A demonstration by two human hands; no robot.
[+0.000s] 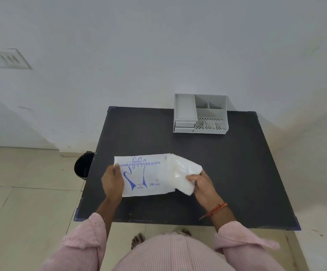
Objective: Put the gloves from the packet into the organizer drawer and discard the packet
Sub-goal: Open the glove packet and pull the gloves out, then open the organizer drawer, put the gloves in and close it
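A white packet [147, 176] printed with a blue hand and "polyethylene gloves" lies flat on the black table [227, 173] near its front. My left hand [112, 181] pins the packet's left end with thumb on top. A wad of translucent white gloves [184, 175] sticks out of the packet's right end, and my right hand [201, 184] grips that wad. The grey organizer [200, 114] stands at the table's far edge, with two shut drawers [184, 127] at its lower left and open compartments on top.
A black bin [82, 165] stands on the tiled floor just off the table's left edge. A white wall rises behind the table. My bare feet show below the table's front edge.
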